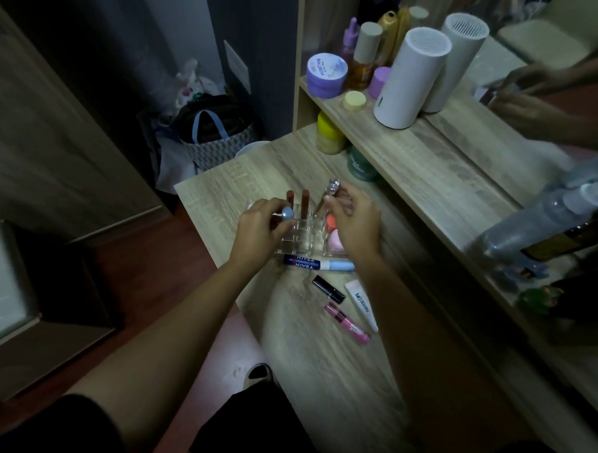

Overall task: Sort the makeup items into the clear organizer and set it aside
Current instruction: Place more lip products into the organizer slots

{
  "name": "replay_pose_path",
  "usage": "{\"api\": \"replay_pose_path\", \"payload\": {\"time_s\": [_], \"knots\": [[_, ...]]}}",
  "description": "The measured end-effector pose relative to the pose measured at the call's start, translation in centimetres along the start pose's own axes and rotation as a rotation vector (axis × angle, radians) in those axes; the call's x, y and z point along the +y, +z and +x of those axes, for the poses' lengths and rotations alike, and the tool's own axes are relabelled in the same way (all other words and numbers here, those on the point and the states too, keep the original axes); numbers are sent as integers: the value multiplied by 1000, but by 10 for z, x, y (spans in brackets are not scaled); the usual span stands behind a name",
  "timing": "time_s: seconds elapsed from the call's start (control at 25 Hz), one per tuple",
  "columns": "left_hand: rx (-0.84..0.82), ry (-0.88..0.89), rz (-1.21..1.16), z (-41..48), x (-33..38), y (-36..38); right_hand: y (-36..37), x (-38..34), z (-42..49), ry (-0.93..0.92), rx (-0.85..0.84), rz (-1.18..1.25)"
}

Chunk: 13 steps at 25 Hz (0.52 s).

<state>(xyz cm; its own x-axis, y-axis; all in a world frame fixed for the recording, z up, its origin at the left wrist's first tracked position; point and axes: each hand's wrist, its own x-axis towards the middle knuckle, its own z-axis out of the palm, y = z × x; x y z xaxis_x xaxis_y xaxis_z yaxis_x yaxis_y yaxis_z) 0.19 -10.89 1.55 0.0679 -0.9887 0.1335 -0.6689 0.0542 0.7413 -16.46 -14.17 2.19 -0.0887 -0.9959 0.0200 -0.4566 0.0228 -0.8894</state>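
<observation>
The clear organizer (302, 238) stands on the wooden table (319, 347) between my hands. Two brown-red lipsticks (305, 202) stand upright in its back cells, and an orange and a pink round item (334, 242) sit at its right side. My left hand (258, 231) holds a small blue-capped item (287, 213) over the organizer's left cells. My right hand (354, 218) pinches a tube with a clear faceted cap (333, 187) above the right cells. In front lie two Nivea sticks (303, 262), a light blue tube (340, 265), a black lipstick (329, 288), a pink lip gloss (348, 323) and a white tube (362, 306).
A shelf (413, 156) at the right carries a white cylinder (410, 77), purple jars (326, 75), bottles and a yellow-lidded jar (329, 133). A mirror behind reflects my hands. A clear spray bottle (548, 216) stands at far right. A bag (216, 137) sits on the floor beyond the table.
</observation>
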Motion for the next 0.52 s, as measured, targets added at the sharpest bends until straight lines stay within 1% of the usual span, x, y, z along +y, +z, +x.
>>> {"api": "replay_pose_path", "payload": {"time_s": [0.12,0.32,0.52], "knots": [[-14,-26,2,-1,-5,6,2,5,1,-13,-34,-70],[-7,-128,-49,-2,-6,12,7,16,3,14,-118,-89],[-25,-158,-47,1,-9,14,5,16,11,21,-160,-135]]}}
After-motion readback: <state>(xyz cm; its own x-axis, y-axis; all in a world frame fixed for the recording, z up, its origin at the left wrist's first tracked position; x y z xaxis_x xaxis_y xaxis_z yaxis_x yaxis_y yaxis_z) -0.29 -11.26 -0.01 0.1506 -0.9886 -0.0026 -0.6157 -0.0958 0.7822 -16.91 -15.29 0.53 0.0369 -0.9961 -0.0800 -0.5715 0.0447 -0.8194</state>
